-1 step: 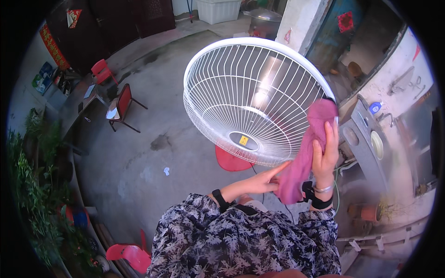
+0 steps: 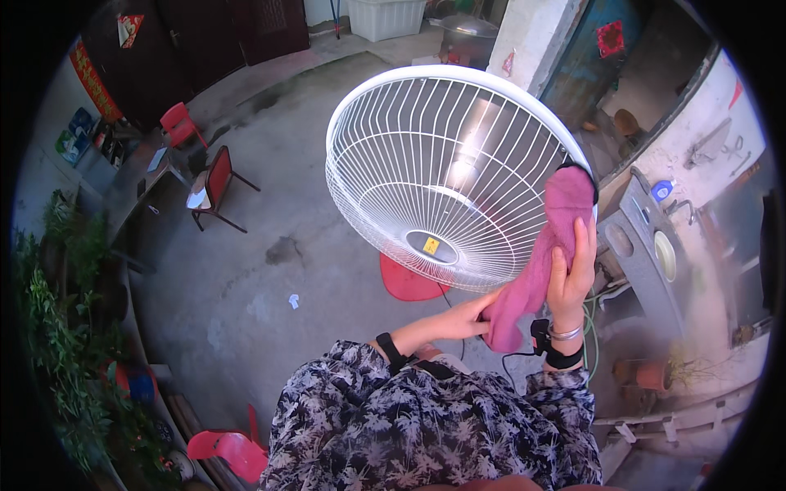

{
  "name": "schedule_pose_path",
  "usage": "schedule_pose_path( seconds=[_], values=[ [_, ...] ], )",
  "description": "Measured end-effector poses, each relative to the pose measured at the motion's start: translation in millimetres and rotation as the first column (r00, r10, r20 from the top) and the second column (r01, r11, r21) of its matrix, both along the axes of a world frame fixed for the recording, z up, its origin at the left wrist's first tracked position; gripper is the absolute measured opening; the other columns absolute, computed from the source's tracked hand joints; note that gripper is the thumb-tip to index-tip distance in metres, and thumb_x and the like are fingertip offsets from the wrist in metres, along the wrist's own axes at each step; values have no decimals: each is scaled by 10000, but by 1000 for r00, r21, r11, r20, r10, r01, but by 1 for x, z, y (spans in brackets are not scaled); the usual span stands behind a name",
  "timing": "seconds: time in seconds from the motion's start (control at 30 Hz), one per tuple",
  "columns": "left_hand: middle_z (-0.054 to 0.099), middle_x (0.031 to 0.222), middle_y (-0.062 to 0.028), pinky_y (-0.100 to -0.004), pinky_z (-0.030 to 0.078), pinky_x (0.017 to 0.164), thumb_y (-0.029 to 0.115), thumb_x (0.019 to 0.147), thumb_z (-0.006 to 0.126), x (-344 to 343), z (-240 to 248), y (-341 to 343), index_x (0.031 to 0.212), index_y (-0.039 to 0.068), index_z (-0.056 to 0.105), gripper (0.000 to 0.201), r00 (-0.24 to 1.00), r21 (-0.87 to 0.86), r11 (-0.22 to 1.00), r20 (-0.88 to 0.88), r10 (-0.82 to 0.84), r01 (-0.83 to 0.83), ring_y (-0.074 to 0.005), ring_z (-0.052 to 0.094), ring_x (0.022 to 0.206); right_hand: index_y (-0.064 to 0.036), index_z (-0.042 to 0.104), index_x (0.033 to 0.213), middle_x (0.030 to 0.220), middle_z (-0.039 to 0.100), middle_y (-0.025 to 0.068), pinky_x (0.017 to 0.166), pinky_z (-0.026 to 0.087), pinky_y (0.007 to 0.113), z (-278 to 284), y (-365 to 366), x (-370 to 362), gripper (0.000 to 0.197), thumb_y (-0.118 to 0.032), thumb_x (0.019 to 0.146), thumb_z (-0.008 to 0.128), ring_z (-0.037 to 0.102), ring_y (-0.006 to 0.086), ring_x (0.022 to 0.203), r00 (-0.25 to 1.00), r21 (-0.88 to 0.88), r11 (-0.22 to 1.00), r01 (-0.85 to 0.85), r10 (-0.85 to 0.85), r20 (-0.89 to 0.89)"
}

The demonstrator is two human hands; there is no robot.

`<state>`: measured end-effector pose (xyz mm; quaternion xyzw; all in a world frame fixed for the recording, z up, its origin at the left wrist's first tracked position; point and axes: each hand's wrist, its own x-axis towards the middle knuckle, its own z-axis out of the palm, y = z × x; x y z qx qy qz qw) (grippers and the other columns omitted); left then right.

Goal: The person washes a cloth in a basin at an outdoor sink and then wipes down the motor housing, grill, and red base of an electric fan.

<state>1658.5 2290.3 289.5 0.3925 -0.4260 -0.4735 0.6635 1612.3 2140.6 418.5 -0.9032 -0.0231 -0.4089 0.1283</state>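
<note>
A large round fan (image 2: 442, 164) with a white wire guard and a smooth white rim tilts in front of me. Its oval centre badge carries a yellow sticker. My right hand (image 2: 571, 274) presses a damp-looking pink cloth (image 2: 532, 282) along the right side of the rim, fingers wrapped over it. The cloth's top end is bunched against the rim and its lower end hangs beside my other hand. At the guard's bottom edge, my left hand (image 2: 468, 316) grips the rim, its fingertips partly hidden by the cloth.
A red seat (image 2: 405, 280) shows beneath the fan. To the left stand a red-backed chair (image 2: 219, 184) and a small red chair (image 2: 182, 124). Green plants (image 2: 61, 327) line the left edge. On the right is a grey sink counter (image 2: 643, 245). A green hose (image 2: 593, 344) trails near my right wrist.
The right hand and cloth have shifted slightly up the rim. The cloth's lower end has lifted a little, and the left index finger is less stretched out. The fan has barely moved.
</note>
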Motion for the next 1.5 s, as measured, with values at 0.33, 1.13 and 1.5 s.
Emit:
schedule_pose_path(
  seconds=[0.33, 1.13, 1.5],
  values=[
    [512, 1152, -124, -260, 423, 831, 6, 781, 541, 72, -6, 150, 1352, 75, 236, 651, 917, -72, 971, 319, 241, -230, -149, 528, 983, 77, 383, 1222, 1239, 416, 238, 932, 343, 343, -30, 131, 54, 384, -6, 852, 436, 437, 320, 1125, 908, 56, 958, 283, -286, 306],
    [436, 1230, -97, -314, 297, 965, 367, 924, 343, 601, -72, 218, 1247, 19, 352, 475, 789, 112, 852, -333, 517, -511, -176, 407, 1130, 22, 464, 1195, 1192, 493, 132, 927, 332, 279, 11, 210, 383, 342, -65, 872, 394, 466, 194, 1074, 721, 665, 695, 274, -606, 336],
    [544, 1036, -81, -283, 445, 788, 288, 938, 336, 464, 32, 23, 1127, 36, 454, 337, 684, -17, 695, -189, 704, -719, -150, 537, 917, -45, 525, 1141, 1115, 520, 163, 934, 330, 423, 10, 131, 397, 412, -110, 736, 483, 467, 293, 1086, 995, -120, 988, 95, -99, -28]
  ],
)
